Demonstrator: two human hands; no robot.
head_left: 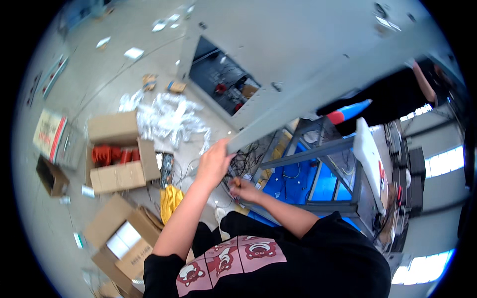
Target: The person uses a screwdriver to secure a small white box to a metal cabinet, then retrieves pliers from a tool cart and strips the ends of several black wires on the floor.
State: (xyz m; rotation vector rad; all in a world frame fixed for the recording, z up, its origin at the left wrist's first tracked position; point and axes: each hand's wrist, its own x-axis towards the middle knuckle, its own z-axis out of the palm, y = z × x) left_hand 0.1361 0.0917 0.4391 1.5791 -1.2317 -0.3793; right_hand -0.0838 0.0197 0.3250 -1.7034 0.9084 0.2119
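Note:
My left hand is closed at the lower corner of a large grey metal cabinet panel, its fingers at the panel's edge. Below and to the right of it, my right hand is curled closed. Something small and orange-brown shows at its fingertips, too blurred to name. Just beyond both hands lies a tangle of black cables. A rectangular opening in the panel shows wiring and red parts inside.
A grey metal frame table with blue sheeting stands at right. Left on the floor are a cardboard box of red ribbed parts, another open carton, crumpled clear plastic and a yellow bag. A person in black is behind the panel.

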